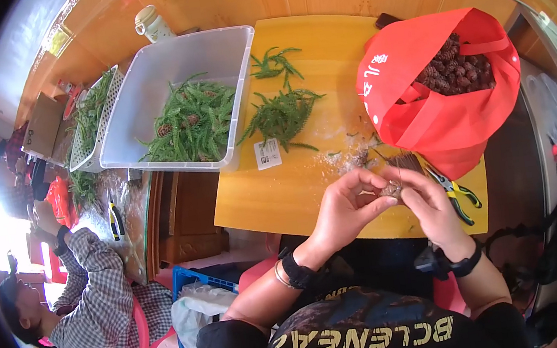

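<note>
Over the near edge of the yellow table, my left hand [355,205] and my right hand [431,209] meet, both with bent fingers. Between their fingertips they pinch a small brownish pine cone [391,190], largely covered by the fingers. A thin dark wire seems to run up by the right fingers. Just beyond lies a bundle of thin brown wires [405,160], with another small cone [361,158] beside it. Pliers with yellow and black handles [463,200] rest right of my right hand.
A red bag [447,116] full of pine cones stands at the right. Green sprigs [282,118] and a white label [267,154] lie near a clear plastic bin [242,59] holding more greenery. Another person [102,303] sits at a table on the left.
</note>
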{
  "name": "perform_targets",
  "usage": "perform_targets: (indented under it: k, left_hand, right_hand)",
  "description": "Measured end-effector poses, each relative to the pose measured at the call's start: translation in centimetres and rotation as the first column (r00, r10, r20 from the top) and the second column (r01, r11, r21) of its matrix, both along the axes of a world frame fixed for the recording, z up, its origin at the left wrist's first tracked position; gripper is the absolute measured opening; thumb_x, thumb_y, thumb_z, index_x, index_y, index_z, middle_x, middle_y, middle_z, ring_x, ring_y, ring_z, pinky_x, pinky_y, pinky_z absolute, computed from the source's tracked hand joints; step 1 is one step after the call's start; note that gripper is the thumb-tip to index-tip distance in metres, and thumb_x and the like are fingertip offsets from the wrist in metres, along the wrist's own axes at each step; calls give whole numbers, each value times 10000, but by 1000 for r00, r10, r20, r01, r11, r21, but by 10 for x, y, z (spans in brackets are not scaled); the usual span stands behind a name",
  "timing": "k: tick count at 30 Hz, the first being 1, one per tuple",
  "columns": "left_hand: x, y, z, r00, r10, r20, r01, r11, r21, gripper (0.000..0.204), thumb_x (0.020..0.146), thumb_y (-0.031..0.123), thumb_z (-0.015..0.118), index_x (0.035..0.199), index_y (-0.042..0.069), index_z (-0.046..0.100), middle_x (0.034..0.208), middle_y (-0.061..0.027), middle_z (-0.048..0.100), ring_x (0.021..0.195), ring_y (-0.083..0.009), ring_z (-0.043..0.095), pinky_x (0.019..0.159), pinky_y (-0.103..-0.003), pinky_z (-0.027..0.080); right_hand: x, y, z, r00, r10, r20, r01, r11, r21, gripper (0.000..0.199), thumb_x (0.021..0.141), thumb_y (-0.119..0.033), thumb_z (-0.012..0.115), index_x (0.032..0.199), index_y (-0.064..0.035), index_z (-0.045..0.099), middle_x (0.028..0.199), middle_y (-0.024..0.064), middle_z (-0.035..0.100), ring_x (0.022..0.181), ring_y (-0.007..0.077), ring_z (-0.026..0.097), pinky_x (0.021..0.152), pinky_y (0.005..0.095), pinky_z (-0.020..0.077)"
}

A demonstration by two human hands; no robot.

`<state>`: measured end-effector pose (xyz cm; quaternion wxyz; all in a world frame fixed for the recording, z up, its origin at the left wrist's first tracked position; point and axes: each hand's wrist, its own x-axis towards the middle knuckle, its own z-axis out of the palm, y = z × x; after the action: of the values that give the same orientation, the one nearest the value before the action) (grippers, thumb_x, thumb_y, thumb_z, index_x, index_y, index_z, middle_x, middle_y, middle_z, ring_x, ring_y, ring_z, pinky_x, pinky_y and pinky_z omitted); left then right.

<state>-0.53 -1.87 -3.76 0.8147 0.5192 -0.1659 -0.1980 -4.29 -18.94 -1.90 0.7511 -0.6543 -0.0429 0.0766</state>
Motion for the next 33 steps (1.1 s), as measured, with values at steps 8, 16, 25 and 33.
perform_targets:
  k: [8,16,25,33]
  left_hand:
    - [48,41,4,834,34,551,-399,726,560,312,709,154,735,963,28,604,1045,-140,537,948,-254,561,739,-328,506]
    - [103,58,-30,661,-213,720,-697,180,694,315,685,184,730,957,74,615,975,-144,587,949,-284,535,795,-374,448]
    - [93,61,14,976,217,17,-218,975,39,103,853,26,565,934,73,524,841,-49,592,740,-132,585,659,-204,461]
    - [59,62,3,963,-179,-199,44,839,-542,386,881,93,540,1235,111,387,942,-83,516,767,-154,496,785,-334,458]
  right_hand:
    - [16,14,-11,998,-61,31,60,997,40,197,922,-100,456,1084,1,507,1074,106,582,926,129,573,766,258,464]
    - [7,13,-9,1000,10,6,-10,999,40,182,923,-100,438,1060,5,497,988,109,590,885,161,598,744,258,469]
    - [7,-6,-13,996,-32,-88,50,978,204,278,917,-179,371,1102,7,465,992,113,571,948,204,587,811,303,467]
    - [19,12,8,999,-8,-37,20,945,327,147,890,-178,434,946,-43,443,982,104,531,765,116,487,688,241,400]
